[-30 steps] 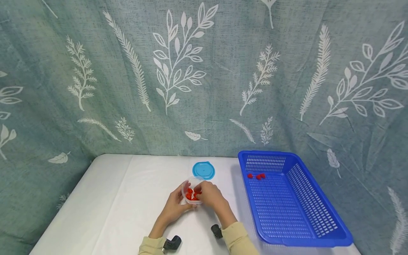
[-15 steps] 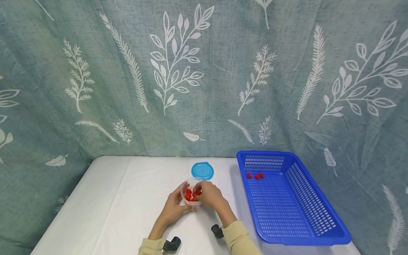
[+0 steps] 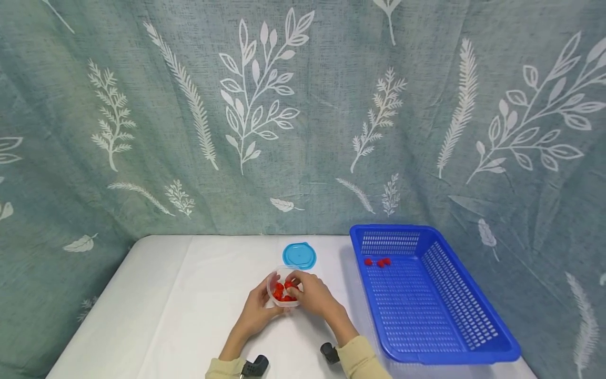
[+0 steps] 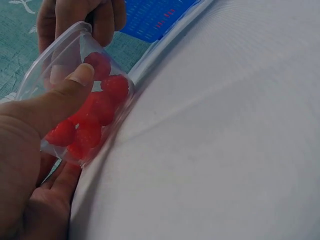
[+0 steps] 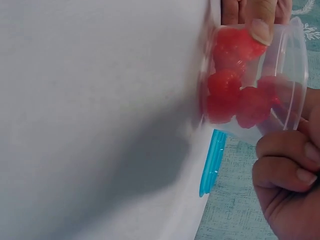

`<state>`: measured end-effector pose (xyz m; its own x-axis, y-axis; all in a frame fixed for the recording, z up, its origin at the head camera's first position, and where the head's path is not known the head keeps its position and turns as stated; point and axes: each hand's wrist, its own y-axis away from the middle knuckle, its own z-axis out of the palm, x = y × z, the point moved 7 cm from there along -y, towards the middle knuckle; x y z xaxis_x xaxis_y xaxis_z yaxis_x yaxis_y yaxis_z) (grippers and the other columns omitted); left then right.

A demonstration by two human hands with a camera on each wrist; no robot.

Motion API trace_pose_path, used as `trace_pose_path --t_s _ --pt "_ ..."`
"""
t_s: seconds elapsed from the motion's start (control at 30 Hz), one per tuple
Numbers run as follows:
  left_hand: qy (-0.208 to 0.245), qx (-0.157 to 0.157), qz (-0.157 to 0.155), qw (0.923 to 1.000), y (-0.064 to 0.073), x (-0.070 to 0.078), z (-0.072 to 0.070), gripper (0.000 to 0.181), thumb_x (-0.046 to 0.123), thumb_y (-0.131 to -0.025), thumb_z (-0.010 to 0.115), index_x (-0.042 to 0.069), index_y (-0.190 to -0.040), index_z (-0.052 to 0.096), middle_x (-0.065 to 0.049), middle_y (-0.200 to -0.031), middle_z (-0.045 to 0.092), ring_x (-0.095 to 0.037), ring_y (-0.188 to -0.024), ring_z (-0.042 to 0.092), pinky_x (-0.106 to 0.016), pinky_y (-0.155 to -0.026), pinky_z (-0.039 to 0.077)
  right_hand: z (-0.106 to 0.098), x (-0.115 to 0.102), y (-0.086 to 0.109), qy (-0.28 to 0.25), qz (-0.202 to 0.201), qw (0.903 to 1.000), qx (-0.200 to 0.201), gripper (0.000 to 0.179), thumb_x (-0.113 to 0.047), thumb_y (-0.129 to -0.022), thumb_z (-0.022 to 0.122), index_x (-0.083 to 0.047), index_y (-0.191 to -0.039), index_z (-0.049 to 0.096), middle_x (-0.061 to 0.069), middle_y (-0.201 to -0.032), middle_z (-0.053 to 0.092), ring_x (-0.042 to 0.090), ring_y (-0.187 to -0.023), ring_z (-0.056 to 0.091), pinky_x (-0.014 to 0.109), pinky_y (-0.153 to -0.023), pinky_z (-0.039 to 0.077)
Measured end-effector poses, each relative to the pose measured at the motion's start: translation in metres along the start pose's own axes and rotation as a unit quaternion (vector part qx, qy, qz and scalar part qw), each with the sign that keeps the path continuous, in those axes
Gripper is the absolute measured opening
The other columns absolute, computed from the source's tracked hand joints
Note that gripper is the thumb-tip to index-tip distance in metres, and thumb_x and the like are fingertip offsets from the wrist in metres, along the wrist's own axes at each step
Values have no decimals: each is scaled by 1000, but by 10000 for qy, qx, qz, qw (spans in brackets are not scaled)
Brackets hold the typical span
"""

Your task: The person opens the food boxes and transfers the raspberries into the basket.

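My left hand (image 3: 255,311) grips a small clear plastic container (image 3: 286,304) standing on the white cloth, its thumb pressed on the near wall. Several red raspberries (image 4: 89,131) lie in the bottom, visible through the side in both wrist views. From the right, my right hand (image 3: 316,296) reaches over the rim, its thumb and forefinger pinching one raspberry (image 3: 289,285) inside. In the right wrist view, this hand's other fingers are curled outside the container's mouth. Just behind the container lies a round blue lid (image 3: 299,256).
To the right stands a large blue plastic basket (image 3: 374,326) with slotted walls. A few raspberries (image 3: 381,263) lie at its far left corner. White cloth (image 3: 189,295) covers the table, and a green leaf-patterned curtain (image 3: 303,131) hangs behind.
The right hand's fingers have shifted slightly within the container, and a raspberry now shows between thumb and forefinger. The left hand keeps its hold. The head view has drifted a little.
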<state>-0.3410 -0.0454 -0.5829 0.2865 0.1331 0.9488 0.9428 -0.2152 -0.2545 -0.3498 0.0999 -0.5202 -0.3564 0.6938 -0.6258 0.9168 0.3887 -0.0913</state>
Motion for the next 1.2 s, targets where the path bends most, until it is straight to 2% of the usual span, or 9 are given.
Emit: trace_pose_path --t_s 0.2,0.4,0.5,0.7,0.87,0.93,1.0,1.1,1.2 --pt "-2 3 145 9999 1 -1 0 89 7 -79 86 4 -155 39 -19 -152 50 -38 -145 42 -49 -119 32 -2 1 4 -281 -83 9993 222 17 -14 -97 68 -14 -114 66 2 -101 72 14 -87 63 32 -76 54" --pt "-1 0 43 10000 -1 -2 1 89 5 -78 86 7 -155 40 -16 -153 50 -33 -146 42 -45 -120 32 -10 1 10 -555 -119 9973 466 20 -11 -98 67 -15 -117 64 5 -106 72 23 -99 66 43 -85 54" --pt "-17 18 20 10000 -1 -2 1 89 5 -78 86 7 -155 41 -16 -153 51 -34 -146 42 -45 -120 32 -15 -1 14 -828 -217 9940 678 23 -8 -96 68 -14 -118 64 7 -107 72 29 -105 66 44 -84 55" --pt "-74 75 -28 9999 1 -2 -1 89 4 -78 85 7 -155 41 -15 -152 51 -34 -146 42 -45 -120 33 -22 -7 21 -1577 -267 9823 974 26 -8 -93 72 -15 -117 64 6 -105 72 29 -103 65 24 -62 57" --pt "-78 80 -9 9999 0 -4 -1 87 4 -79 84 7 -155 41 -15 -152 52 -34 -146 42 -46 -119 33 -30 -16 31 -2277 -177 9652 1274 27 -9 -90 77 -17 -113 67 5 -102 72 26 -100 65 21 -56 55" --pt "-110 73 -11 9999 0 -4 -1 87 5 -80 84 7 -155 41 -15 -152 52 -34 -145 43 -46 -119 33 -34 -22 36 -2526 -165 9576 1376 26 -10 -88 78 -17 -112 69 5 -101 72 21 -94 65 21 -56 55" --pt "-145 67 0 9999 1 -4 -1 87 5 -80 84 7 -155 41 -15 -152 52 -35 -145 43 -46 -119 34 -38 -27 41 -2721 -173 9511 1451 26 -11 -88 79 -16 -111 70 6 -100 72 14 -77 63 19 -53 52" --pt "-179 81 -19 9998 0 -3 -1 87 5 -80 84 7 -155 41 -16 -152 52 -35 -145 44 -46 -119 34 -48 -33 48 -3015 -163 9402 1579 26 -10 -87 79 -12 -112 71 11 -98 71 8 -52 48 17 -44 42" --pt "-208 111 -89 9997 0 -3 0 87 7 -80 85 8 -155 41 -16 -152 52 -35 -145 43 -47 -118 34 -62 -37 56 -3135 -62 9331 1758 25 -10 -88 79 -10 -113 72 12 -97 70 8 -44 35 18 -41 31"
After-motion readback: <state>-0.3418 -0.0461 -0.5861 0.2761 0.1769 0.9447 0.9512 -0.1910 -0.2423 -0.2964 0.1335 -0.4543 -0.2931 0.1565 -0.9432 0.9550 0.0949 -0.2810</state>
